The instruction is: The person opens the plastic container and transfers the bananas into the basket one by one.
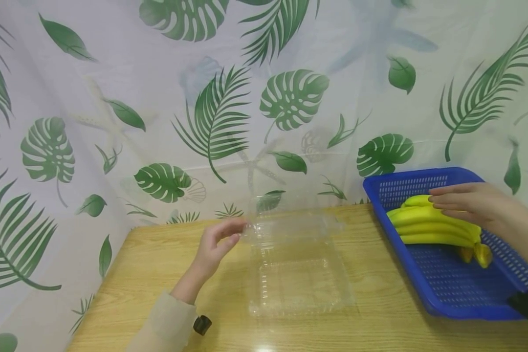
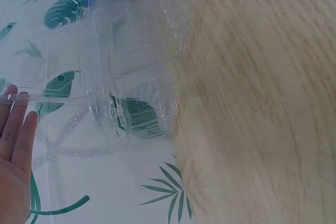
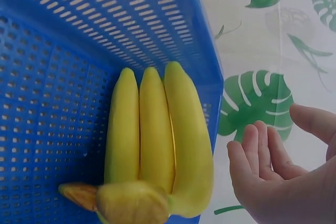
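Note:
A clear plastic clamshell container (image 1: 299,283) lies opened on the table, its transparent lid (image 1: 290,195) raised toward the wall. My left hand (image 1: 220,244) is at the container's left side near the hinge, fingertips right at the plastic edge. In the left wrist view the fingers (image 2: 23,135) look straight against the clear rim. On the right, a bunch of yellow bananas (image 1: 435,225) rests in a blue plastic basket (image 1: 405,278), stem end toward me. My right hand (image 1: 479,205) hovers over the bananas with fingers extended and holds nothing; the right wrist view shows its fingers loosely bent.
The wooden table (image 1: 158,274) ends at the back against a white leaf-patterned cloth (image 1: 229,122). The basket's perforated walls (image 3: 131,19) rise around the bananas. Bare tabletop shows between the container and the basket.

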`<state>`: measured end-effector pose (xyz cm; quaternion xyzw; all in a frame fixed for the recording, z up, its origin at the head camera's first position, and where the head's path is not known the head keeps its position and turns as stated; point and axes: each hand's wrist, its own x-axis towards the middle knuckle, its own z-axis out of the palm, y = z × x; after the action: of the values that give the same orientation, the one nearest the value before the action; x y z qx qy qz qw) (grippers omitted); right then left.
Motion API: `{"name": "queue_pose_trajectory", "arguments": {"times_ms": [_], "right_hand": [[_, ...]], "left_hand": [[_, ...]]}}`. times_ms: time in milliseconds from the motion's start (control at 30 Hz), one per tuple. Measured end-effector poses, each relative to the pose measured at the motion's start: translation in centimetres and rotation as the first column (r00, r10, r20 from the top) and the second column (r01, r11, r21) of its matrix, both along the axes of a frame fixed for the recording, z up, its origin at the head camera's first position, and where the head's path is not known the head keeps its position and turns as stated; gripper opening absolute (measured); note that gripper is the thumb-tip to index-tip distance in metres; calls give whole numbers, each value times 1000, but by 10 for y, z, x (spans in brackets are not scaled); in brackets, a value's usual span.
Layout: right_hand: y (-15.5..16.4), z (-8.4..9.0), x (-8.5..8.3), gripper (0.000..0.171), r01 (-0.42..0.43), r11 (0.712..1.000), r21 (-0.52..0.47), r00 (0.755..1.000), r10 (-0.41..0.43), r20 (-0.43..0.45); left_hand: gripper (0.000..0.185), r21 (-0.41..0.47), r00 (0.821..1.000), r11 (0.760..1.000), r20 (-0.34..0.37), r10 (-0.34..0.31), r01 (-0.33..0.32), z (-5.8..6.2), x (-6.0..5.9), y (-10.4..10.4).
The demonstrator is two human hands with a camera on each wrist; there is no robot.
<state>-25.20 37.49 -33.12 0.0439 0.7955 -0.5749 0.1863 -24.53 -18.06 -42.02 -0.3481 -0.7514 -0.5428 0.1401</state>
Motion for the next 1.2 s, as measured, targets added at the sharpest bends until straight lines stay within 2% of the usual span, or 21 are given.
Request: {"name": "queue_pose_trajectory", "arguments": {"times_ms": [67,133,233,300,400,467,500,633,900,1200], "right_hand": [[-4,1,1,20,-23,1000,8,1000,23,-14],[-7,1,1,32,-40,999,27,999,41,-26],[-13,0,0,36,-49,998,31,998,50,-40],[-17,-2,0,22,-45,999,-13,998,44,-36],[-24,-5,0,26,-52,997,-56,998,49,-43],[-29,-7,0,22,-61,997,-55,997,58,-56],[-32,-8,1,26,-70,997,-44,996,67,-65],[-44,-8,2,62,-89,996,-20,993,87,-74],[-62,-6,7,68,-104,995,-9,993,103,-62],[-70,-11,10,70,-145,989,-7,988,144,-60]], "left_hand": [[33,1,1000,1000,-8,-12,12,-2,1,0],[33,-5,1000,1000,-21,-19,18,-3,1,0],[32,-25,999,999,-43,-25,24,-3,3,-1],[33,-40,998,999,-52,-37,35,-3,5,-3],[34,-53,997,997,-54,-63,60,-3,7,-4],[35,-57,995,995,-59,-82,78,-3,9,-5],[35,-60,994,995,-68,-89,85,-4,9,-6],[37,-75,990,993,-98,-100,93,-7,13,-9],[45,-89,991,993,-105,-82,73,-8,25,-14],[48,-109,987,991,-129,-97,83,-12,35,-15]]}}
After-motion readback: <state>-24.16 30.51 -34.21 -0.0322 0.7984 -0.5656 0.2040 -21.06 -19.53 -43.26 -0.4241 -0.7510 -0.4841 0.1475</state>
